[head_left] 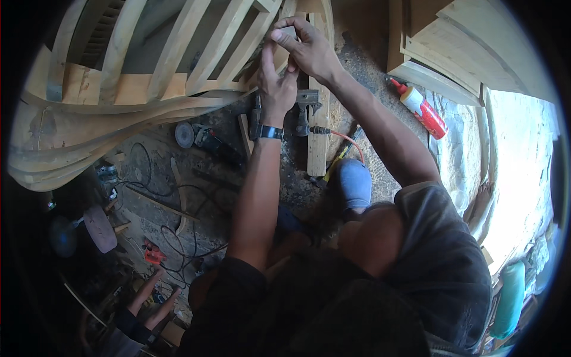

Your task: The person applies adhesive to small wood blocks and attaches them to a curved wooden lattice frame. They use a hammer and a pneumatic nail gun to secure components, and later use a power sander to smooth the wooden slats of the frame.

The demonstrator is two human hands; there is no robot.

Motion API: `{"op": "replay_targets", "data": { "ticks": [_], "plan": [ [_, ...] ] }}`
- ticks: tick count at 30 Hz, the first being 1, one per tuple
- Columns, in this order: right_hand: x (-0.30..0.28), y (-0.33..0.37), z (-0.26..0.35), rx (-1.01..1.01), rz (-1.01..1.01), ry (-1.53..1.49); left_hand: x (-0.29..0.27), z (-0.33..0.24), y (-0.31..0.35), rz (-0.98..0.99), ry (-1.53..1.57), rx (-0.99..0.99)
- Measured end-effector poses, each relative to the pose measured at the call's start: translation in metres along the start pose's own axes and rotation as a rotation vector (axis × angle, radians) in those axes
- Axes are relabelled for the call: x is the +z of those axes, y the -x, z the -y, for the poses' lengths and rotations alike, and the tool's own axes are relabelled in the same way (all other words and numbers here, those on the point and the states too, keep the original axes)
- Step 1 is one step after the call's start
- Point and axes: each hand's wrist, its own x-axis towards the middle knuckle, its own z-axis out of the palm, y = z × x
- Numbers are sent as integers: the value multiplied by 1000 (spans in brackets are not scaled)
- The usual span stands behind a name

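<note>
Red glue bottle [423, 110], angle grinder [199, 137], cables [178, 238]

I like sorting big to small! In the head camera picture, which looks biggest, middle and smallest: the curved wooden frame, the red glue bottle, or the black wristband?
1. Curved wooden frame, by far the biggest.
2. Red glue bottle.
3. Black wristband, smallest.

Dusty workshop floor [297, 178], strewn with sawdust. At centre, a wooden plank [318, 143] and nail gun [306, 110]; at two o'clock, red glue bottle [423, 110]; at nine o'clock, angle grinder [199, 137] with cables.
</note>
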Motion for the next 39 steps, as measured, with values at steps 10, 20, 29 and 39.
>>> {"op": "replay_targets", "data": {
  "ticks": [10, 20, 29, 39],
  "plan": [
    [-9, 76, -11, -29, 209, 211, 35, 22, 82, -29, 799, -116],
    [-211, 205, -184, 594, -1125, -592, 12, -19, 66, -162, 672, -281],
    [-254, 141, -169, 533, -1391, -601, 8, -30, 52, -98, 461, -144],
    [-229, 189, -81, 276, -1134, -430, 14, 5, 88, -25, 382, -268]
  ]
}}
